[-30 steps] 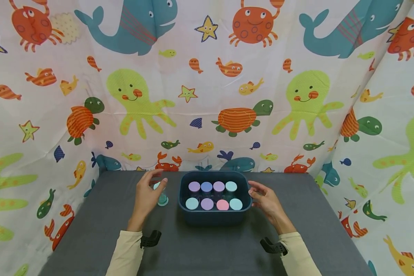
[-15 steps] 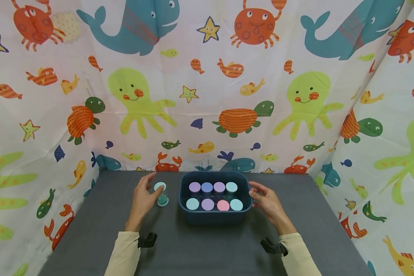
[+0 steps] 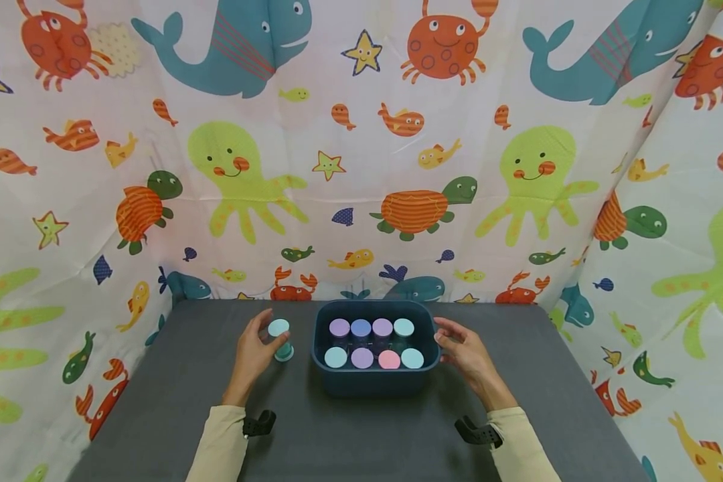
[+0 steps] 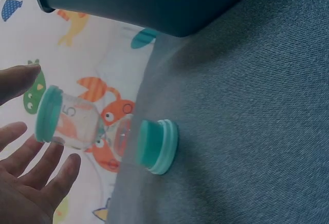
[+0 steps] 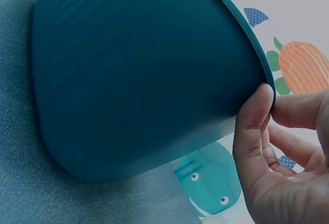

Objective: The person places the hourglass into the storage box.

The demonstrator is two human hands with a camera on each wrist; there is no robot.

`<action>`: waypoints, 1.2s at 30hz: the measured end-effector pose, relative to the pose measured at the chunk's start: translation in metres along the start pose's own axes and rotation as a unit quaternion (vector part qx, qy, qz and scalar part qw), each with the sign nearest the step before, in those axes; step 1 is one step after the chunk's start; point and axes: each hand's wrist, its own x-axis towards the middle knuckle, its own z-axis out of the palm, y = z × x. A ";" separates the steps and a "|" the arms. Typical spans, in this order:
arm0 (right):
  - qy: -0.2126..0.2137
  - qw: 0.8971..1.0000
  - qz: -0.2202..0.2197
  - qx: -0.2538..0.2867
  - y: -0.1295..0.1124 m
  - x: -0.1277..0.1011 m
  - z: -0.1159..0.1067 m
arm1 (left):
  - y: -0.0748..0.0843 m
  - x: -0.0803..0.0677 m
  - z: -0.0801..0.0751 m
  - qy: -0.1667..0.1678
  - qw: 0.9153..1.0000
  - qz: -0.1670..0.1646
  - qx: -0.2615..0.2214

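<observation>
A sand timer with teal end caps and a clear glass marked 5 stands upright on the grey table, left of the bin. My left hand is around its upper end, thumb on one side and fingers on the other. In the left wrist view the fingers are spread and loose beside the top cap, and a gap shows at the thumb. My right hand pinches the rim of a dark blue bin between thumb and forefinger, plainly seen in the right wrist view.
Inside the bin stand several timers with round lids in purple, blue, pale teal and pink. The grey tabletop extends in front. A curtain printed with sea animals hangs behind and along both sides.
My left hand has drawn slightly left and down from over the timer, so its top cap now shows fully. My right hand stays at the bin's rim.
</observation>
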 end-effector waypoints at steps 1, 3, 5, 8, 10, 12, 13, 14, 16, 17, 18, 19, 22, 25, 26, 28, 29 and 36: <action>-0.002 1.000 0.000 -0.001 0.000 0.000 0.000 | -0.001 0.000 0.000 -0.003 1.000 -0.005 -0.006; 0.001 1.000 0.002 0.001 -0.001 -0.001 0.000 | -0.004 -0.001 0.001 -0.007 1.000 -0.012 -0.018; 0.001 1.000 0.000 -0.001 -0.001 -0.002 0.000 | -0.007 -0.002 0.002 -0.007 0.999 -0.020 -0.029; 0.002 1.000 -0.001 0.001 -0.002 -0.003 0.001 | -0.013 -0.002 0.004 -0.003 0.998 -0.028 -0.050; 0.002 1.000 -0.001 -0.001 -0.002 -0.003 0.001 | -0.016 -0.002 0.006 -0.001 0.997 -0.033 -0.063; 0.003 1.000 -0.002 -0.001 -0.002 -0.003 0.001 | -0.018 -0.002 0.008 0.002 0.996 -0.039 -0.077; 0.003 1.000 -0.003 -0.002 -0.002 -0.003 0.001 | -0.019 -0.002 0.008 0.003 0.996 -0.041 -0.082; 0.004 1.000 -0.003 0.000 -0.002 -0.003 0.001 | -0.020 -0.001 0.009 0.004 0.995 -0.044 -0.087; 0.006 1.000 -0.003 -0.001 -0.002 -0.002 0.001 | -0.021 -0.001 0.010 0.008 0.994 -0.047 -0.097; 0.005 1.000 -0.004 0.000 -0.002 -0.002 0.001 | -0.022 -0.001 0.011 0.009 0.994 -0.049 -0.099; 0.004 1.000 -0.005 -0.002 -0.001 -0.001 0.000 | -0.023 0.000 0.011 0.010 0.994 -0.051 -0.100; 0.003 1.000 -0.005 -0.004 -0.001 -0.001 0.000 | -0.023 0.000 0.012 0.011 0.994 -0.053 -0.100; 0.005 1.000 -0.001 -0.002 0.000 -0.001 0.000 | -0.025 0.000 0.013 0.014 0.993 -0.056 -0.099; 0.005 1.000 -0.001 -0.004 0.000 -0.001 0.000 | -0.026 0.000 0.015 0.016 0.994 -0.054 -0.098; 0.007 1.000 -0.001 -0.002 0.000 -0.001 0.000 | -0.026 0.000 0.015 0.018 0.993 -0.052 -0.101; 0.005 1.000 -0.002 -0.005 0.000 -0.002 0.000 | -0.026 0.000 0.015 0.021 0.993 -0.050 -0.104; 0.005 1.000 -0.003 -0.006 -0.001 -0.002 0.000 | -0.027 -0.001 0.015 0.022 0.993 -0.049 -0.104; 0.005 1.000 -0.003 -0.004 -0.003 -0.003 0.001 | -0.025 -0.002 0.016 0.038 0.992 -0.050 -0.107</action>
